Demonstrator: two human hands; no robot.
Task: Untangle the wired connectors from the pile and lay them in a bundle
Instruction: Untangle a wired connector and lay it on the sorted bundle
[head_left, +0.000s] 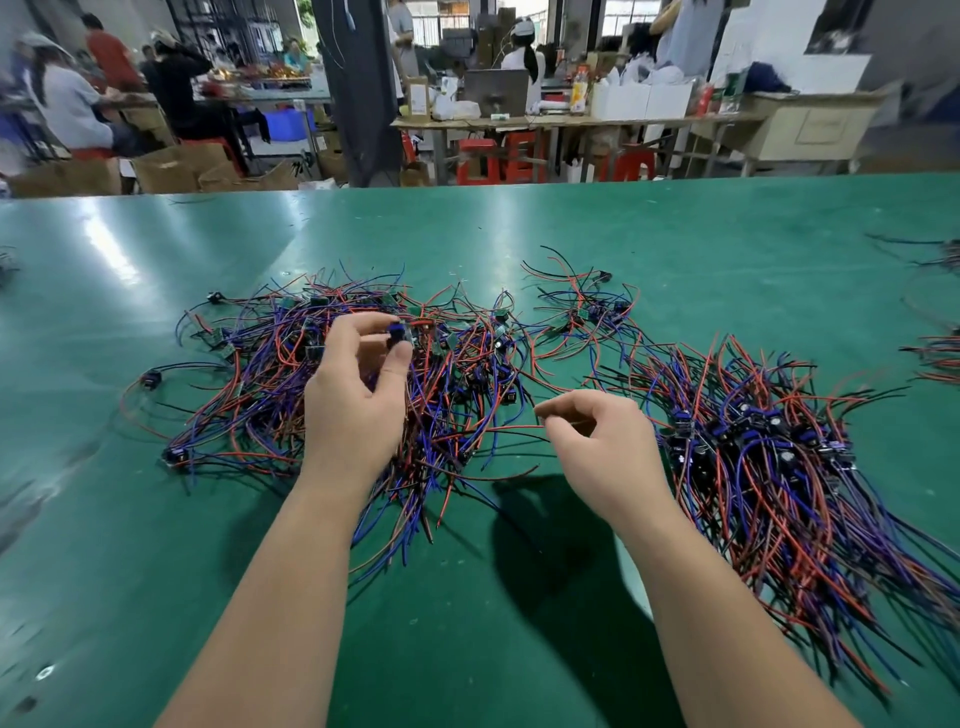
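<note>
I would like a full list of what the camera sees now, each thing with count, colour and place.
table: one, green, foreground.
tangled pile: one, red, blue and black wires, centre left.
bundle: one, same colours, wires laid alongside, right.
small cluster: one, same colours, behind both.
stray wires: few, right edge, blurred.
stools: several, red, beyond the table.
cardboard boxes: several, brown, far left.
people: several, far benches.
connector: one, blue, above the pile.
left hand: one, pinches the connector.
right hand: one, fingers curled, between pile and bundle; a held wire cannot be confirmed.
</note>
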